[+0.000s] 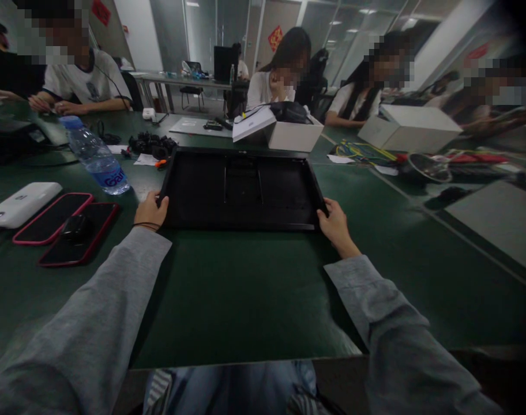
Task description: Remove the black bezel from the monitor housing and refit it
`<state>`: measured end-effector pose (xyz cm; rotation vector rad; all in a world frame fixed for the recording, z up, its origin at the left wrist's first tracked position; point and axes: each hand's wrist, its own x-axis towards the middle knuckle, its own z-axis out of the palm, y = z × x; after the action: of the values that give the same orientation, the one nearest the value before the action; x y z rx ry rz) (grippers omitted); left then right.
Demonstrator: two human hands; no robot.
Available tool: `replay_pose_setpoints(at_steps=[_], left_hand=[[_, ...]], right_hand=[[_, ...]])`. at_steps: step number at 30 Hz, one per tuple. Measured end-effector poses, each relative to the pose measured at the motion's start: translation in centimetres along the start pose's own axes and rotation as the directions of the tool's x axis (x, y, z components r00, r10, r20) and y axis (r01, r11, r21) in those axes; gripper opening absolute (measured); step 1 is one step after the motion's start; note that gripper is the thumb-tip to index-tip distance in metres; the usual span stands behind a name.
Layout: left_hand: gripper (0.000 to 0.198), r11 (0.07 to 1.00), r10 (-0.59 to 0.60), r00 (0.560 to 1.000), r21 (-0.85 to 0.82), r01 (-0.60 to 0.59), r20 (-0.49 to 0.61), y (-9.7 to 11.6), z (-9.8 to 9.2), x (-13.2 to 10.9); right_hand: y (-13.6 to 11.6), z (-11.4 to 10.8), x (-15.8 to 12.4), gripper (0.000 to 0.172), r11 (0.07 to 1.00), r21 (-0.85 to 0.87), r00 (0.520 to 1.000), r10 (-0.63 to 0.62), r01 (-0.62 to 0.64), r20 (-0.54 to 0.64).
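Observation:
In the head view, a wide black shallow tray-like panel (194, 193) with a raised rim is on or just above the green table (245, 288). Its middle carries a raised rectangular frame; its exact kind is unclear. At the panel's left edge my left hand (151, 211) grips the rim, thumb on top. My right hand (335, 226) grips the opposite edge near the front right corner, also with the thumb on top. The fingers underneath are hidden on both sides.
Left of the panel are a water bottle (96, 158), two red-edged phones (53, 219) and a white device (23, 204). Black cables (153, 145) and an open white box (295, 135) lie beyond. Coloured wires (362, 153) are at right. Several people sit across the table.

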<state>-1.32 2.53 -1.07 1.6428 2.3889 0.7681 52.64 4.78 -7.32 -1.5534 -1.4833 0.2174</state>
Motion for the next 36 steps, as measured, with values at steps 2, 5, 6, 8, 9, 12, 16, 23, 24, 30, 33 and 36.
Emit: replay_pose_setpoints(at_steps=[2, 5, 6, 8, 9, 12, 16, 23, 24, 30, 33, 36], left_hand=[[0.051, 1.0, -0.015, 1.0, 0.009, 0.015, -0.014, -0.2, -0.1, 0.1], [0.051, 0.999, -0.028, 1.0, 0.041, 0.029, -0.011, -0.2, -0.4, 0.0], [0.052, 0.998, -0.032, 0.999, 0.052, 0.032, -0.003, -0.2, -0.4, -0.1], [0.053, 0.997, -0.04, 0.999, 0.069, 0.039, 0.013, -0.1, -0.5, -0.2], [0.054, 0.996, -0.043, 0.999, 0.075, 0.041, 0.019, -0.1, -0.5, -0.2], [0.055, 0.996, -0.041, 0.999, 0.083, 0.039, 0.024, -0.2, -0.4, -0.2], [0.055, 0.998, -0.022, 1.0, 0.056, 0.021, 0.02, -0.6, -0.1, 0.0], [0.056, 1.0, -0.006, 1.0, 0.028, 0.006, 0.01, -0.5, -0.2, -0.2], [0.056, 1.0, -0.001, 1.0, 0.026, 0.001, 0.01, -0.5, -0.2, -0.2], [0.059, 0.989, 0.142, 0.985, -0.02, -0.144, -0.099, -0.7, 0.3, -0.1], [0.064, 0.971, 0.236, 0.949, 0.005, -0.24, -0.21, -0.2, 0.3, -0.6], [0.069, 0.942, 0.331, 0.907, 0.037, -0.333, -0.259, 1.0, 0.0, -1.9]], right_hand=[[-0.6, 0.1, -0.2, 0.048, 1.0, -0.012, 1.0, -0.01, 0.01, 0.0], [-1.2, 0.4, -0.2, 0.047, 1.0, -0.014, 1.0, -0.012, 0.012, -0.008], [-1.3, 0.5, -0.1, 0.047, 1.0, -0.014, 1.0, -0.007, 0.007, -0.014], [-1.5, 0.6, 0.0, 0.047, 1.0, -0.014, 1.0, 0.008, -0.008, -0.024], [-1.6, 0.6, 0.1, 0.047, 1.0, -0.017, 1.0, 0.016, -0.016, -0.027], [-2.0, 0.7, 0.2, 0.048, 0.999, -0.037, 0.999, 0.034, -0.035, -0.025], [-2.6, 0.9, 0.3, 0.048, 0.995, -0.084, 0.998, 0.054, -0.057, -0.036], [-2.4, 1.2, 0.4, 0.048, 0.996, -0.083, 0.997, 0.011, -0.017, -0.07], [-2.4, 1.2, 0.4, 0.048, 0.997, -0.082, 0.998, 0.009, -0.015, -0.066], [-3.0, 0.9, 0.2, 0.049, 0.993, -0.111, 0.998, 0.026, -0.032, -0.057], [-3.3, 0.8, 0.1, 0.052, 0.989, -0.144, 0.998, 0.027, -0.035, -0.058], [-3.7, 0.9, 0.0, 0.051, 0.987, -0.159, 0.997, -0.002, -0.011, -0.079]])
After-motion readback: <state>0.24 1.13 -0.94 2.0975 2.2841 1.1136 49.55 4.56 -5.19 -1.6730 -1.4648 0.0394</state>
